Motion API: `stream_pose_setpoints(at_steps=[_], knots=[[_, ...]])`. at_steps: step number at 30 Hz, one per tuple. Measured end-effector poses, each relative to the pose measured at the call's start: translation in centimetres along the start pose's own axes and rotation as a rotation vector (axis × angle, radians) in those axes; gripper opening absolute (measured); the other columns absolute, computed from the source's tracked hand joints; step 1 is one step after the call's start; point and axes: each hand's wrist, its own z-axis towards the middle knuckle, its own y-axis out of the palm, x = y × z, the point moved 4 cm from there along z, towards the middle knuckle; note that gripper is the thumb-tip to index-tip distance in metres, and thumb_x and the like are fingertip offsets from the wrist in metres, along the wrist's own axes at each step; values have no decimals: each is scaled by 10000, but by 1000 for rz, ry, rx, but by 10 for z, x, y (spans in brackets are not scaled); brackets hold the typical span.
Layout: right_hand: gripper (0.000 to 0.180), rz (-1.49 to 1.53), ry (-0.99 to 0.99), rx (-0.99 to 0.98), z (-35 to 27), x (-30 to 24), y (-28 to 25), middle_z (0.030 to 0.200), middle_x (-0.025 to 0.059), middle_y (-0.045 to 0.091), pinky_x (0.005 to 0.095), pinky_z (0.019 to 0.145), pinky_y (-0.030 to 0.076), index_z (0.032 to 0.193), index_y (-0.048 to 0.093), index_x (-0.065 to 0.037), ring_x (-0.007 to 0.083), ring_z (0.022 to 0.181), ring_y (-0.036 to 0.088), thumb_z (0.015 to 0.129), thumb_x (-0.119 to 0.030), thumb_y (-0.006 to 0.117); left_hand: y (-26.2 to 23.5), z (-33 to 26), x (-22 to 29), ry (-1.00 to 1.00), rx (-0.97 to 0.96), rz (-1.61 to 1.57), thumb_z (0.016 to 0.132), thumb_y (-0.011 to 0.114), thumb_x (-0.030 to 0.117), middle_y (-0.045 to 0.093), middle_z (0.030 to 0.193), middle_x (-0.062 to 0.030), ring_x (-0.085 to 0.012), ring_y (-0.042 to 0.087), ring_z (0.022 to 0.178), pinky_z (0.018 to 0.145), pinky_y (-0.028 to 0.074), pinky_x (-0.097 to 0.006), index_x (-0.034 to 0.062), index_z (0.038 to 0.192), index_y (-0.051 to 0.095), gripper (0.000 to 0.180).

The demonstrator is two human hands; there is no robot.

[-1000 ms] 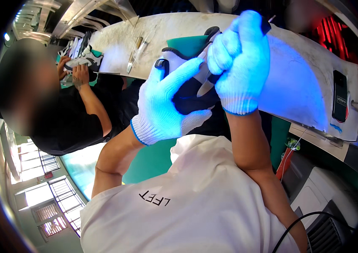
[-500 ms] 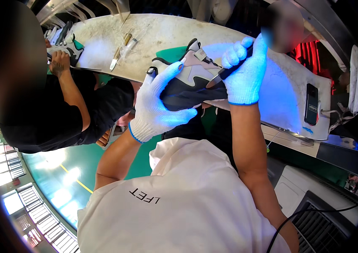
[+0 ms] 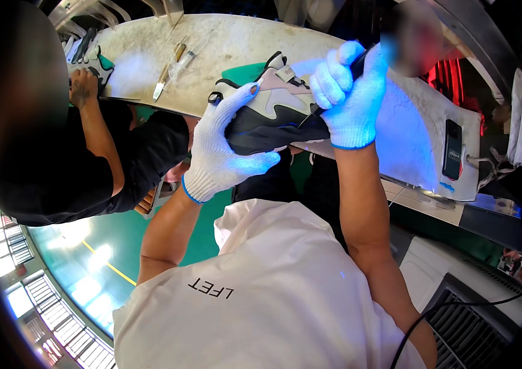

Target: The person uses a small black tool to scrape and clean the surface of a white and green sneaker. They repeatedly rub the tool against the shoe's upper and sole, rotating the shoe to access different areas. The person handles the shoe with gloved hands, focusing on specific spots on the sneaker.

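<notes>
My left hand, in a white knit glove, wraps one end of a sneaker in black, white, grey and pale pink. The thumb lies along the sole side and a finger along the upper; a fingertip pokes through the glove. My gloved right hand is closed round the black handle of a knife at the sneaker's other end. Its blade lies against the side near the sole and shows only as a thin edge. Blue light falls on the right glove.
A pale worktable curves beyond the sneaker, with a green piece on it. A brush and a clear syringe-like tube lie farther left. A phone rests at right. A co-worker's hand handles another shoe.
My right hand has turned and its fingers have shifted left, and the blade, seen broad before, now shows only thinly. The sneaker and left hand have moved slightly left.
</notes>
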Motion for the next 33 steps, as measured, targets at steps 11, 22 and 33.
stream_pose_setpoints(at_steps=[11,22,33], knots=[[625,132,0,168,-3,1,-15,611,-29,442,339,456,295,875,625,-175,144,484,417,1076,-761,543,2,-3,14,58,64,115,597,994,231,680,1379,-240,-359,718,1212,1098,565,-439,27,1516,629,1009],[388,-396,-26,453,-13,-5,12,645,-45,427,307,461,364,937,555,-139,110,491,454,1069,-420,789,7,-7,40,220,38,308,611,1024,217,716,1298,-244,-362,742,1185,1047,590,-431,-7,1489,652,980],[300,-1311,243,315,36,-69,-101,715,-5,604,317,494,425,1016,763,-36,102,554,544,996,-322,851,0,6,14,112,7,77,590,1045,183,703,1410,-209,-315,713,1308,1129,558,-408,44,1535,634,1040]])
